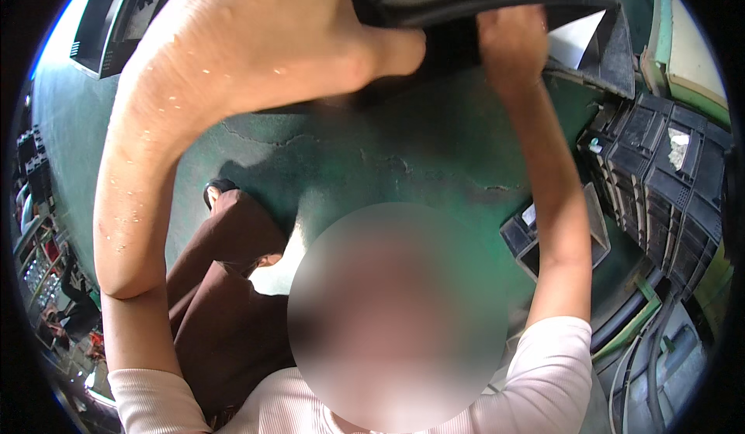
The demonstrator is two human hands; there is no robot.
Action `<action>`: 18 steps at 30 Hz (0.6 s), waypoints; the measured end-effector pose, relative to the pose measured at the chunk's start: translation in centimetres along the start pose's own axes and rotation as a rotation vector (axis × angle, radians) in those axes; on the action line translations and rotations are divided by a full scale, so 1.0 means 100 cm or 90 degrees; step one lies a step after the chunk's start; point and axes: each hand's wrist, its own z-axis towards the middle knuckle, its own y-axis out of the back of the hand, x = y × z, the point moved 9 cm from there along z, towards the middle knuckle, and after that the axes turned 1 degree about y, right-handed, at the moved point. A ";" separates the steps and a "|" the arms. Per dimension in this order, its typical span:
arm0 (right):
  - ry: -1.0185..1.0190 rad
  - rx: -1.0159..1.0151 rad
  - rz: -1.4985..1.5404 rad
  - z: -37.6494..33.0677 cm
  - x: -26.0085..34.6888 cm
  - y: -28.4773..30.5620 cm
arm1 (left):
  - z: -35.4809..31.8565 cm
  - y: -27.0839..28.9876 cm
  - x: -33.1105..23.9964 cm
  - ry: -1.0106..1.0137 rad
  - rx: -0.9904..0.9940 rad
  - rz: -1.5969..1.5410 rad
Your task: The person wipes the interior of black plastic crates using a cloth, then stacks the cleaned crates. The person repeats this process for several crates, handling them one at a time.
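Note:
A black plastic crate (442, 19) fills the upper middle of the head view, partly cut off by the top edge. My right hand (514, 46) is raised to it, with the fingers closed over its near rim. Large and close, my left hand (310, 34) reaches up in front of the crate's left part. Its thumb points right across the dark wall. The other fingers of that hand are cut off or hidden, so their grip does not show. White flecks or drops dot my left forearm. Something white and flat (578, 40) shows beside the crate's right end.
Stacked black crates (660, 166) stand at the right. A small open grey bin (521, 236) sits on the green, cracked floor (434, 162) beneath my right arm. Another black crate (97, 23) is at the upper left. Hoses (648, 349) run along the lower right.

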 end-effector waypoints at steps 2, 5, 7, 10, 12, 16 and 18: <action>-0.104 0.024 0.053 0.015 -0.021 -0.005 | 0.000 0.005 -0.009 -0.022 -0.025 -0.026; -0.030 -0.069 -0.004 -0.014 -0.001 -0.010 | -0.004 0.015 -0.030 -0.026 -0.022 0.004; -0.053 0.071 0.040 -0.070 0.027 -0.064 | -0.006 0.018 -0.029 -0.012 0.024 0.066; -0.119 0.128 0.090 -0.102 0.038 -0.108 | -0.012 0.012 -0.022 -0.193 -0.069 0.026; -0.124 0.164 0.106 -0.111 0.051 -0.118 | -0.035 0.025 -0.003 -0.248 -0.168 -0.146; -0.068 0.175 0.054 -0.103 0.044 -0.107 | -0.087 -0.003 0.095 -0.087 -0.256 -0.667; -0.062 0.137 0.059 -0.084 0.043 -0.104 | -0.119 -0.094 0.103 0.077 -0.047 -0.348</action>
